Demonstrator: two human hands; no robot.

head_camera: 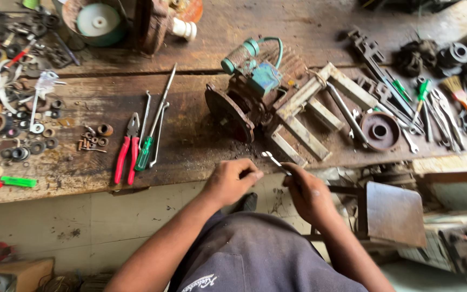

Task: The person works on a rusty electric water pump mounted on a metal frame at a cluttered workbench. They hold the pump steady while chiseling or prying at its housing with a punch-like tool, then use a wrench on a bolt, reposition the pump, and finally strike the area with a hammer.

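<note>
Holding a small wrench [274, 161] in our right hand [308, 193], grip closed on it; left hand [232, 181] fisted, nothing visible inside, near worktop [201, 151] edge.

A small shiny metal tool [273, 160] sits near the middle of the frame, just below the middle. It is thin and silver. It tilts, with its flat end pointing to the upper left, over the front edge of the wooden surface [190, 151].
</note>
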